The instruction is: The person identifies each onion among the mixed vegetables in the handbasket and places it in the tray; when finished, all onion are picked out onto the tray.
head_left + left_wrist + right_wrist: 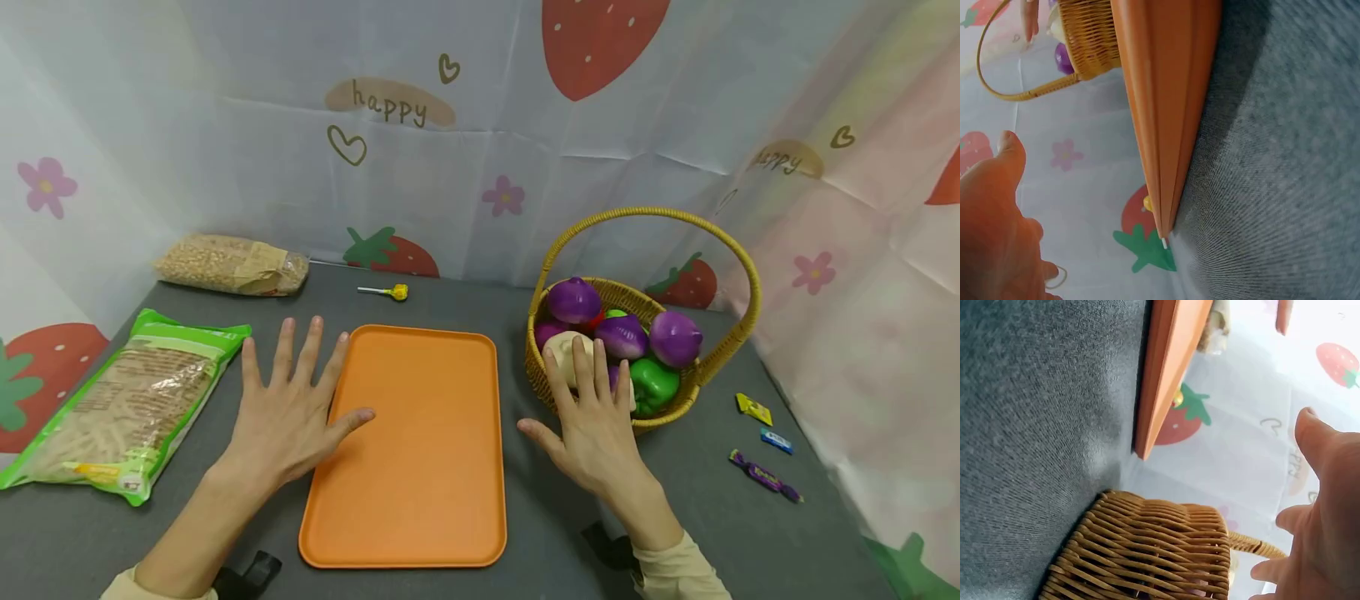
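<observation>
Over the tabletop [555, 542]: left hand [288, 417], right hand [596, 429], both spread wide | tray [420, 450] between them | basket [677, 410] of vegetables [622, 337] just beyond right hand, handle [648, 212] arching above | lollipop [398, 292] past tray; bags [142, 392] left; candies [765, 477] right

On my left I see a green-edged bag [123, 408] and a clear bag [232, 265]; beyond, a lollipop [398, 292]; rightward, three wrapped candies [776, 441].

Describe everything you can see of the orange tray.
The orange tray is a bare, plain rectangle with rounded corners and a low raised rim, apparently smooth plastic. It lies flat on the grey tabletop, long sides running front to back, left of the wicker basket. The left hand hovers above its left edge without touching it.
</observation>
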`<state>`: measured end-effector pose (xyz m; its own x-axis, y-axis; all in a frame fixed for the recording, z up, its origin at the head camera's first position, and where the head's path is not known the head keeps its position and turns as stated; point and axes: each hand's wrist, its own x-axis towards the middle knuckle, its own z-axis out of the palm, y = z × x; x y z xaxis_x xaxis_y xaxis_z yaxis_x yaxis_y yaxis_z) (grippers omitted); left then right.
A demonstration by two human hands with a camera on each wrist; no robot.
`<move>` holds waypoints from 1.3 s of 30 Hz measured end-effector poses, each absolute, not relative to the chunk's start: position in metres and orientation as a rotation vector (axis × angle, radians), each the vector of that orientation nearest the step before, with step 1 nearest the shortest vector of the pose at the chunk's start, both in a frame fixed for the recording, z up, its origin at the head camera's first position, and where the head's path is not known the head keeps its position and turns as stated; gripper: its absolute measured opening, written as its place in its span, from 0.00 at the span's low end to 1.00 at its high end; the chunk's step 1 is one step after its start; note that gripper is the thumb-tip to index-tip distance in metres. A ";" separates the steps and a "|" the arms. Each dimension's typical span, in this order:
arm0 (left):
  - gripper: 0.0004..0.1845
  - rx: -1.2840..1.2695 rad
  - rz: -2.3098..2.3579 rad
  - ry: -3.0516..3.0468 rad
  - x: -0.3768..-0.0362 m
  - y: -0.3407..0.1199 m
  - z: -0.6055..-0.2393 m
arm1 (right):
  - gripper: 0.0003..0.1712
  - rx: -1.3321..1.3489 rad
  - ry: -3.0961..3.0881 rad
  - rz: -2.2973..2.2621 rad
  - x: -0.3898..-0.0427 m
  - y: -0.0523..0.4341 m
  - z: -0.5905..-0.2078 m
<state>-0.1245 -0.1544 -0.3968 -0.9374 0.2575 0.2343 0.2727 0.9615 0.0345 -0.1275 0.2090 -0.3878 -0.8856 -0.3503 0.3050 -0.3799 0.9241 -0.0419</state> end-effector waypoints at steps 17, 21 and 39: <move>0.25 -0.032 -1.900 -2.639 -0.157 -0.185 -0.428 | 0.37 0.411 -2.450 0.489 -0.153 0.233 -0.382; 0.23 -0.017 -2.028 -2.645 -0.162 -0.188 -0.443 | 0.36 0.417 -2.474 0.500 -0.157 0.234 -0.386; 0.18 -0.107 -1.791 -2.771 -0.163 -0.187 -0.451 | 0.29 0.433 -2.570 0.438 -0.167 0.234 -0.396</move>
<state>-0.1634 -0.1868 -0.4507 -0.9852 0.1402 -0.0988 -0.0325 0.4128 0.9102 -0.1669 0.2339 -0.3958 -0.8278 -0.2201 0.5161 -0.3787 0.8979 -0.2243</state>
